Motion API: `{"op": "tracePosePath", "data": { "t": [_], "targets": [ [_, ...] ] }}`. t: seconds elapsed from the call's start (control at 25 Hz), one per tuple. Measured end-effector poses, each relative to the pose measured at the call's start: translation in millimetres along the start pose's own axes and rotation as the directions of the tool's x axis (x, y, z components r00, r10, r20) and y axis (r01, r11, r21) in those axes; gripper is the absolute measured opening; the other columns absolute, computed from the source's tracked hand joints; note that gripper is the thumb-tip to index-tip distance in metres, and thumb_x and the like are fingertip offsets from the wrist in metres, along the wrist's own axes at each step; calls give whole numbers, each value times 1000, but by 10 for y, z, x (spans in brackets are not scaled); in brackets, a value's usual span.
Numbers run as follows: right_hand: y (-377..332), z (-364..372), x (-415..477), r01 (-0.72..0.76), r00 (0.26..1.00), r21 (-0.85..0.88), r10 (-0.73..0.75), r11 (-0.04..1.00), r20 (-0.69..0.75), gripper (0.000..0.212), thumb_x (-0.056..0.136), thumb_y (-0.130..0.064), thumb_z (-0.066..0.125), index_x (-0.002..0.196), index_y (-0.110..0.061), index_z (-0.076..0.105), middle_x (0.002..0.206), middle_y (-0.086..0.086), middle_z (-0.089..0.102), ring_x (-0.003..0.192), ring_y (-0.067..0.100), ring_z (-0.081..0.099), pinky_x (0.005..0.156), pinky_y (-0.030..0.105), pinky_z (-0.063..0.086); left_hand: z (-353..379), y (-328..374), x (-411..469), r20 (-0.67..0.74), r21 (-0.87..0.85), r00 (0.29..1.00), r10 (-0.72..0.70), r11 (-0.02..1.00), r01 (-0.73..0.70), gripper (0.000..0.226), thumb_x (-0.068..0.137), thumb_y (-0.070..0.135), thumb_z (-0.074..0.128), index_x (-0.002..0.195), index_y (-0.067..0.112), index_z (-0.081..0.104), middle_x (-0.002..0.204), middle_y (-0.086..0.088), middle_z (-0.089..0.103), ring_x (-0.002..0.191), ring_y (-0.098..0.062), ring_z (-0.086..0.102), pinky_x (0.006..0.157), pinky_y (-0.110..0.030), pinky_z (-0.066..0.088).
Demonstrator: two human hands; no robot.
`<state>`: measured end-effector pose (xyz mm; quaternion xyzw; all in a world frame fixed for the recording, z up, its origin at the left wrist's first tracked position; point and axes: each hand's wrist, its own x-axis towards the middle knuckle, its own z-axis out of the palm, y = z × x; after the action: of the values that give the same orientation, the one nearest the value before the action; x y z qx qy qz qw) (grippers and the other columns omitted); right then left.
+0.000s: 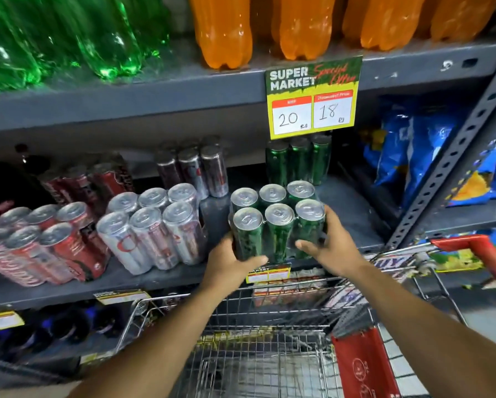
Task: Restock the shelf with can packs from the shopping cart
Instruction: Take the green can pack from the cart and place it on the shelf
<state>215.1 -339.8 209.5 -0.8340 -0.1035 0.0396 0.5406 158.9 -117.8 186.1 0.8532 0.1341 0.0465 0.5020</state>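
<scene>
A shrink-wrapped pack of green cans [277, 219] stands upright at the front of the grey middle shelf [160, 278]. My left hand [229, 261] grips its lower left corner and my right hand [331, 242] grips its right side. Behind it, further in, stands another green can pack [298, 159]. To the left lie a silver can pack [155, 225] and a red can pack [40, 242], both tilted. The wire shopping cart [269, 354] is right below my arms; its basket looks bare of packs where visible.
A yellow price sign [313, 99] hangs from the upper shelf, which holds green bottles [68, 38] and orange bottles [226, 30]. Blue snack bags [413, 150] fill the bay to the right, past a perforated steel upright [453, 156]. The cart's red handle [476, 242] is at right.
</scene>
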Motion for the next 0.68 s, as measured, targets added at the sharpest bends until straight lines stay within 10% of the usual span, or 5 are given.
{"op": "tracePosePath", "data": {
  "t": [0.68],
  "targets": [
    [316, -835, 401, -196, 979, -328, 164, 924, -123, 75, 74, -22, 78, 133, -15, 33, 130, 8, 55, 117, 26, 50, 88, 30, 37, 837, 531, 290, 2, 184, 1000, 11, 983, -12, 48, 66, 35, 79, 107, 20, 59, 108, -5, 72, 98, -26, 67, 80, -33, 54]
  ]
}}
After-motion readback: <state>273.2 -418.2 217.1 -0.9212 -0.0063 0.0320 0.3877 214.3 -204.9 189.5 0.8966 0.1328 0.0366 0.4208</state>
